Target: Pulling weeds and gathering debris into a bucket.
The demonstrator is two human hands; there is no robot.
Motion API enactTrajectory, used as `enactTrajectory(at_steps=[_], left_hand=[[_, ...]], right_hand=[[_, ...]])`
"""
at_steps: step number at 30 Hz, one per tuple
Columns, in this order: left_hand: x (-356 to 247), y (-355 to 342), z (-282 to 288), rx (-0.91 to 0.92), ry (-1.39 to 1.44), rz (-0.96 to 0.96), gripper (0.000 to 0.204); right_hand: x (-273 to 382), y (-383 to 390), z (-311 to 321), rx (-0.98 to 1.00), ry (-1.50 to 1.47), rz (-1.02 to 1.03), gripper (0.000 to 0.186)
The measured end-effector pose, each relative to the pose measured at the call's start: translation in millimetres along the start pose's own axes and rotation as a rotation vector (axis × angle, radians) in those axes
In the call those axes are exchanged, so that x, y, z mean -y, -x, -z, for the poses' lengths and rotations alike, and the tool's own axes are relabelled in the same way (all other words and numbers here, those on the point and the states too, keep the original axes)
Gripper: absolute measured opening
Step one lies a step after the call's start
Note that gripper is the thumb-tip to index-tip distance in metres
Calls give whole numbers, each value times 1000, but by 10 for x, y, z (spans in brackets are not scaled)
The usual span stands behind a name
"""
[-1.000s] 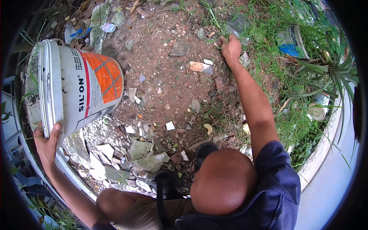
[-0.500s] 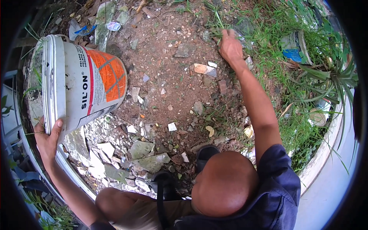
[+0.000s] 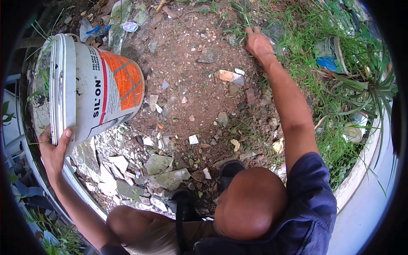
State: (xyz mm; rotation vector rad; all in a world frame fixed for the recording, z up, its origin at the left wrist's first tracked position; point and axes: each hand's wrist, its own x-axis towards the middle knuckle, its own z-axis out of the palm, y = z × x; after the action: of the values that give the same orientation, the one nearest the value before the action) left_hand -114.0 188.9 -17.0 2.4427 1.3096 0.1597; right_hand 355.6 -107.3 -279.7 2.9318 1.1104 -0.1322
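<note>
Large black lettering (image 3: pixel 97 97) runs up the round white plastic bucket (image 3: pixel 83 85). Smaller dark print (image 3: pixel 94 63) stands beside its thin red stripe (image 3: pixel 105 87).

The left of my two head-worn fisheyes looks steeply down past my head (image 3: pixel 251 203) and shoulder (image 3: pixel 309 187) onto the ground (image 3: pixel 180 100), near enough that they crowd the lower part, wide enough to catch my left hand (image 3: pixel 54 149) and right hand (image 3: pixel 260 45).
</note>
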Motion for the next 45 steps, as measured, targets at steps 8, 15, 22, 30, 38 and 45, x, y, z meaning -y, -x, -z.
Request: enactTrajectory(at_steps=[8, 15, 22, 30, 38, 45], left_hand=[[-48, 21, -29, -33, -35, -60, 50], [-179, 22, -22, 0, -57, -77, 45], [-347, 74, -49, 62, -45, -97, 43], [-334, 70, -42, 37, -41, -25, 55], [-354, 49, -31, 76, -18, -36, 54], [-323, 18, -53, 76, -44, -67, 55]], right_hand=[[-7, 252, -19, -314, -136, -282, 30], [-4, 267, -160, -412, -55, -222, 27], [318, -182, 173, 1, -206, -524, 50], [307, 144, -204, -473, -422, -237, 38], [-204, 218, -374, -504, -1245, -557, 41], [-145, 335, -312, -597, -1114, -509, 42]])
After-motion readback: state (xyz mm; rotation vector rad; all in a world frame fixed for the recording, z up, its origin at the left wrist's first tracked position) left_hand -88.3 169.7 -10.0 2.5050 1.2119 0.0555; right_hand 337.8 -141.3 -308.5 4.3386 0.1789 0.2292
